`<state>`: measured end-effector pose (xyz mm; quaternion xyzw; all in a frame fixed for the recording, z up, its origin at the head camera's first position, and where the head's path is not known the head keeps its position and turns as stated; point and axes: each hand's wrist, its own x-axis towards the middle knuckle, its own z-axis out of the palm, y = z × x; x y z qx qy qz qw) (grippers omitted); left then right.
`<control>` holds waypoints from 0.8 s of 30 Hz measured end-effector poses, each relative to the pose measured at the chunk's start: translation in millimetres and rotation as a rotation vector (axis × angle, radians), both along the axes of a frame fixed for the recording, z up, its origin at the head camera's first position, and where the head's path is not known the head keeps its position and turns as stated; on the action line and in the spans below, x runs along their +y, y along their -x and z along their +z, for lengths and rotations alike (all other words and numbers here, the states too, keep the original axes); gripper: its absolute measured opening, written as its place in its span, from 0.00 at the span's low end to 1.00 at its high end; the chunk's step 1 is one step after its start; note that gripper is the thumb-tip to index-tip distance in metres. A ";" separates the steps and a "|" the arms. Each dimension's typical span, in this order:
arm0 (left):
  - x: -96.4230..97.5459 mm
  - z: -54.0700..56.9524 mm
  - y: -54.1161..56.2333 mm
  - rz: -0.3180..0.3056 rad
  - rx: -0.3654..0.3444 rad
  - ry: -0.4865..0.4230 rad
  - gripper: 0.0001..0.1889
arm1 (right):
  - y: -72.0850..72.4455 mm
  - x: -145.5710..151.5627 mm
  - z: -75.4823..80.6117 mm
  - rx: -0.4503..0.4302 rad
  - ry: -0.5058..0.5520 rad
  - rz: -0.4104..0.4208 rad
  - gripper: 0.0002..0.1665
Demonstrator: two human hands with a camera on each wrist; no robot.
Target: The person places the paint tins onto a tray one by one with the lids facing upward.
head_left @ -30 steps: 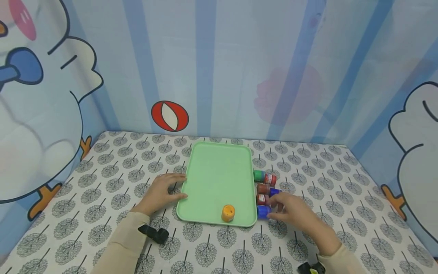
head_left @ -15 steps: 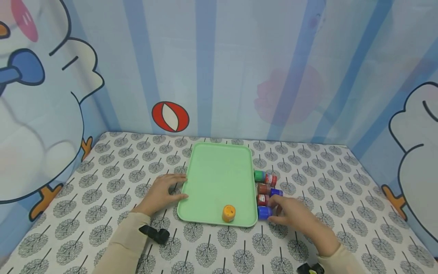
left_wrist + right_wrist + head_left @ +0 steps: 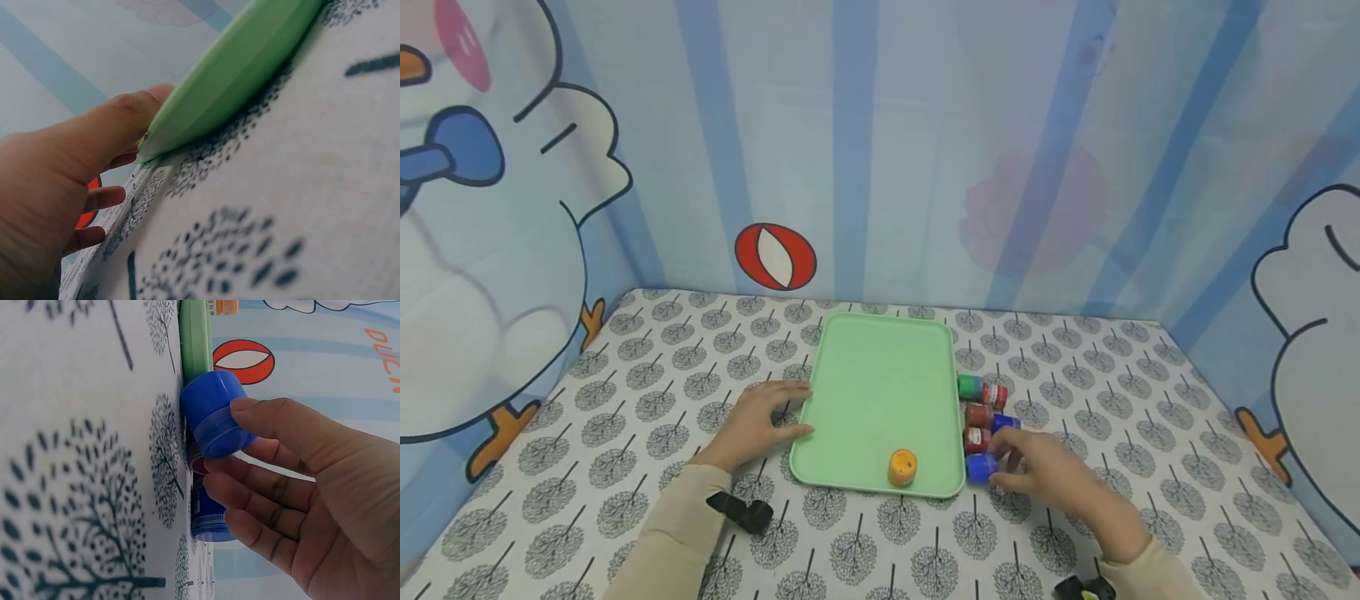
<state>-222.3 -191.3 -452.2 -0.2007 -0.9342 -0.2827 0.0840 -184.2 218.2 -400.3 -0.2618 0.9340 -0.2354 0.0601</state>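
Observation:
My right hand pinches a small blue jar, perhaps a paint pot, between thumb and index finger. The right wrist view shows this blue jar tilted against the tray's side, the thumb on its near end and the other fingers loosely bent behind. My left hand rests at the left rim of a light green tray, with thumb and fingertips touching the edge. In the left wrist view the thumb lies along the tray's rim. An orange jar stands in the tray near its front edge.
Along the tray's right side lie several more small jars: green, red, brown, another blue and a dark red one. A tree-patterned cloth covers the table. A printed curtain hangs behind.
The view has shifted very slightly. Both hands stay in nearly the same places, the right at the blue jar and the left at the tray's rim.

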 end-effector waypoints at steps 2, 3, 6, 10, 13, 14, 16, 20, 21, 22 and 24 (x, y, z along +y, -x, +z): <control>0.3 -0.2 0.2 0.001 -0.001 -0.001 0.30 | -0.5 0.7 1.2 0.005 0.007 0.007 0.17; 0.3 -0.4 0.2 0.001 -0.001 -0.001 0.30 | -0.8 1.0 1.7 0.012 0.008 0.007 0.17; 0.3 -1.1 0.4 0.003 0.003 0.004 0.30 | -0.9 1.9 2.7 0.031 0.008 0.014 0.16; 0.2 -2.1 1.2 0.002 0.013 0.018 0.30 | -1.4 2.5 4.2 0.052 0.006 0.003 0.17; 0.1 -3.1 2.3 0.003 0.015 0.026 0.30 | -2.9 2.3 5.9 0.070 0.011 -0.014 0.18; 0.1 -3.3 2.7 0.003 0.016 0.028 0.30 | -3.3 2.0 6.7 0.077 0.015 -0.018 0.18; -0.1 -3.9 3.2 0.006 0.021 0.031 0.30 | -4.2 1.2 8.7 0.093 0.024 -0.021 0.18; -0.5 -4.4 3.5 0.007 0.033 0.031 0.30 | -4.8 -2.8 13.1 0.121 0.032 -0.011 0.17; -0.6 -4.5 3.4 0.007 0.034 0.030 0.30 | -4.6 -4.2 13.9 0.127 0.029 -0.008 0.16; -0.7 -4.4 3.2 0.006 0.035 0.029 0.30 | -4.5 -5.8 14.9 0.135 0.022 -0.004 0.16; -0.9 -4.4 2.5 0.004 0.034 0.028 0.30 | -4.2 -9.4 17.1 0.144 0.009 0.000 0.15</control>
